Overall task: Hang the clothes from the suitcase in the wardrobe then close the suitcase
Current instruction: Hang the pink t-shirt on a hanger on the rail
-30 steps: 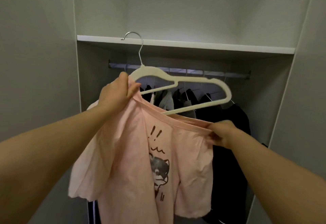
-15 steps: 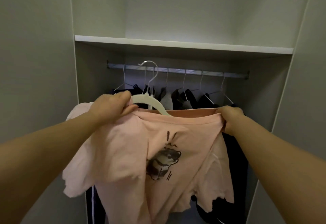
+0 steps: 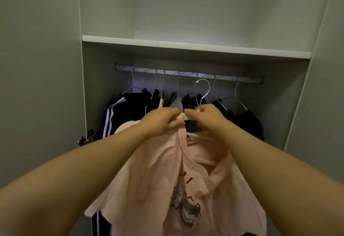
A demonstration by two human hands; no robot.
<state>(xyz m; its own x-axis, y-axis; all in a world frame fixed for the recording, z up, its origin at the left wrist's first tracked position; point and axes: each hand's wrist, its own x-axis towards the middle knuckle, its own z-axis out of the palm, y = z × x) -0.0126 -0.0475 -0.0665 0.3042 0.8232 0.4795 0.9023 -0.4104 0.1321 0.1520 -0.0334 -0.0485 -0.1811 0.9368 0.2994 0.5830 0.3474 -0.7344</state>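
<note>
Head view: the pink T-shirt (image 3: 158, 180) is being seated on the white hanger (image 3: 200, 137), held below the wardrobe rail (image 3: 186, 74). The left grip (image 3: 162, 120) pinches the collar; the right grip (image 3: 206, 118) holds the hanger's neck. Next, probably, the hook must rise onto the rail. Earlier the grips stretched the neckline apart; now they meet.

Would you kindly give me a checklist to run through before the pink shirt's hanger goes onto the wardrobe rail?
1. Right hand grips the hanger below its hook: ok.
2. Left hand grips the pink shirt at the collar: ok.
3. Shirt seated on both hanger arms: cannot tell, folds hide it.
4. Hook over the rail: not ok, it sits below the rail, unhooked.
5. Bare stretch of rail at the right end: ok.
</note>
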